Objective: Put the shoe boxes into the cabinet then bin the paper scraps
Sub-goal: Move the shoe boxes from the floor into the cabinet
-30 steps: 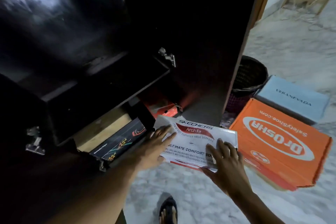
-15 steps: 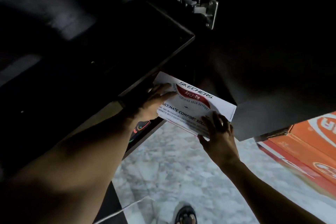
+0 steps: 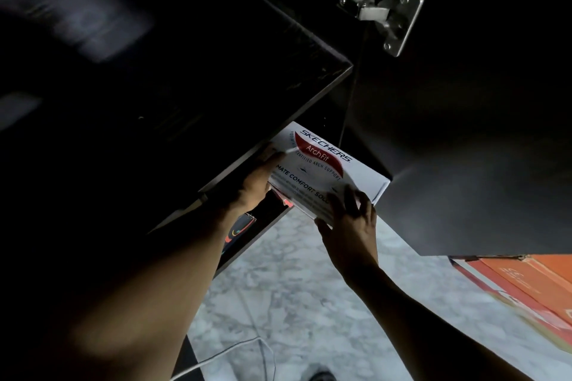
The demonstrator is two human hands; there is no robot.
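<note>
A white Skechers shoe box [image 3: 322,164] with a red logo sits partly inside the lowest compartment of the dark cabinet [image 3: 216,77], under a shelf edge. My left hand [image 3: 255,184] grips its left side, half under the shelf. My right hand [image 3: 348,219] holds its near right corner, fingers on the lid. Below it a black shoe box [image 3: 238,230] with coloured marks lies in the cabinet, mostly hidden by my left arm. An orange shoe box [image 3: 526,281] lies on the floor at the right.
The open cabinet door [image 3: 464,148] with a metal hinge [image 3: 380,9] hangs over the right side. Grey marble floor [image 3: 294,281] lies below. A white cable [image 3: 241,349] runs across the floor near my foot [image 3: 322,376].
My head has dropped and moved closer to the cabinet. Both hands have pushed the white box deeper under the shelf. The bin and blue box have left the view.
</note>
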